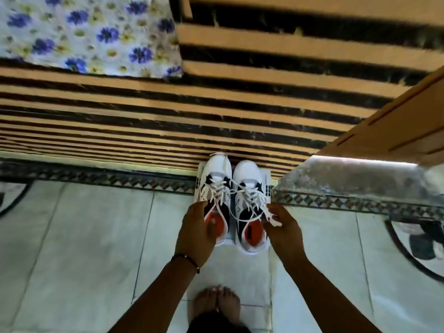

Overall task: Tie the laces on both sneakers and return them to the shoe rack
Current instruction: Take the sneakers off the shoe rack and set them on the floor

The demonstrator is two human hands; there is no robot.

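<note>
Two white sneakers with black patches and orange insoles stand side by side, toes pointing away from me. My left hand (197,233) grips the left sneaker (215,182) at its collar, thumb inside over the orange insole. My right hand (283,228) holds the outer side of the right sneaker (247,179) near its heel and pinches a loose white lace end. The white laces (236,200) run slack across both shoes and cross between them. Whether the shoes rest on the floor or hang lifted is unclear.
A striped tan and black surface (168,111) fills the upper view, with a flowered cloth (84,34) on it at top left. A wooden panel (403,126) stands at right. Pale floor tiles (84,248) lie below; my bare feet (216,301) stand behind the shoes.
</note>
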